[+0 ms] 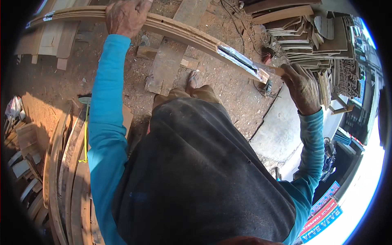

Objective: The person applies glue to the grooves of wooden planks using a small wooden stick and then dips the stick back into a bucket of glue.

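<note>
A long grooved wooden board [185, 30] slants across the upper part of the head view, from upper left down to the right. My left hand [127, 18] is closed over it, left of the middle. White, shiny filler-like smears [239, 56] coat its right end around a dark slot, and a smaller pale patch shows near the far left end. In my right hand [302, 85], fingers closed, is a thin flat tool that looks like a putty knife [267, 68]. Its blade points left at the board's smeared end; whether it touches is hard to tell.
Stacked boards and curved wooden pieces [302, 38] fill the upper right. Long planks [69, 179] and offcuts lie at lower left. Another plank [165, 65] lies on the dirt floor beneath the board. A dark cable [243, 34] runs near a red object [267, 55].
</note>
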A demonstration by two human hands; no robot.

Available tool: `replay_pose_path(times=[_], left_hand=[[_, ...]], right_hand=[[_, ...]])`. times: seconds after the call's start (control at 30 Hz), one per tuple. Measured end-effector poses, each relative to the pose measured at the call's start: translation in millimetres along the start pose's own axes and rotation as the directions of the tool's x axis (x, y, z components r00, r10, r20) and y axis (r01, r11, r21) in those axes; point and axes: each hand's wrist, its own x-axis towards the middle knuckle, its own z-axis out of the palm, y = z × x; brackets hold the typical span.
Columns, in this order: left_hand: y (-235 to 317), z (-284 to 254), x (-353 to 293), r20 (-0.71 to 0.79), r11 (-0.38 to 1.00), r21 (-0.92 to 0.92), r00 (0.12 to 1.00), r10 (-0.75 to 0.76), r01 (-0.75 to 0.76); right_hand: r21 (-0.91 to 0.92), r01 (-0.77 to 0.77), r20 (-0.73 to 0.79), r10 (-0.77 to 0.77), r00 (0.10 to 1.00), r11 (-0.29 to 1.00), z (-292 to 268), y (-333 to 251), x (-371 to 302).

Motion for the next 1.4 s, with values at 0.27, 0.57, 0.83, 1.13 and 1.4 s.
replay_pose_path(times=[0.27, 0.57, 0.83, 1.13, 1.4], left_hand=[[29, -22, -4, -0.060, 0.986, -0.045, 0.985, -0.162, 0.159], [32, -21, -2, -0.078, 0.982, -0.074, 0.981, -0.178, 0.173], [31, -24, -2, -0.007, 0.976, -0.063, 0.978, -0.211, 0.210], [26, -11, -4, -0.127, 0.986, -0.014, 0.978, -0.168, 0.167], [28, -17, -4, -0.074, 0.989, -0.006, 0.987, -0.146, 0.146]], right_hand=[[-0.153, 0.425, 0.036, -0.425, 0.904, 0.892, 21, 37, 67], [-0.191, 0.641, 0.034, -0.647, 0.762, 0.744, 27, 44, 144], [-0.192, 0.692, 0.000, -0.705, 0.709, 0.696, 18, 27, 172], [0.071, 0.643, -0.016, -0.644, 0.765, 0.763, 22, 45, 145], [0.066, 0.551, 0.094, -0.555, 0.827, 0.832, 23, 73, 91]])
